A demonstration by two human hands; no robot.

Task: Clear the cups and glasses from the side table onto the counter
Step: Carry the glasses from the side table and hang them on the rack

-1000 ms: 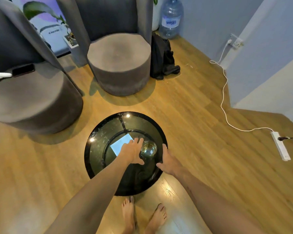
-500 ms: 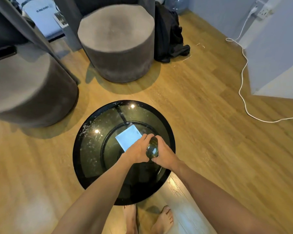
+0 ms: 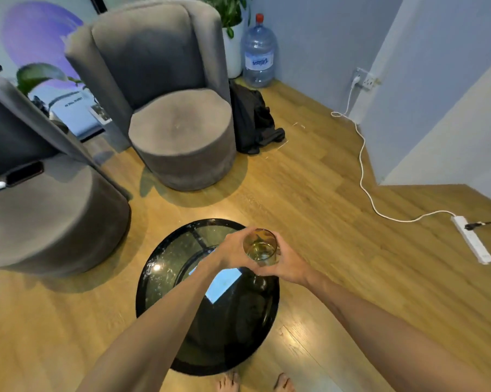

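A clear amber-tinted glass (image 3: 260, 247) with a little liquid in it is held upright above the round black glass side table (image 3: 165, 267). My left hand (image 3: 233, 251) wraps its left side and my right hand (image 3: 288, 260) cups its right side and bottom. The glass is off the tabletop, over the table's far right part. A pale blue reflection shows on the tabletop under my hands. No other cup or glass is visible on the table. The counter is out of view.
Two grey round armchairs (image 3: 179, 131) (image 3: 40, 199) stand beyond the table; a phone (image 3: 23, 174) lies on the left one. A black bag (image 3: 252, 123) and a water jug (image 3: 258, 55) sit at the back. A white cable runs to a power strip (image 3: 472, 240) on the floor.
Both hands closed around the glass on the table and lifted it off the surface. The camera tilted up, showing more of the room.
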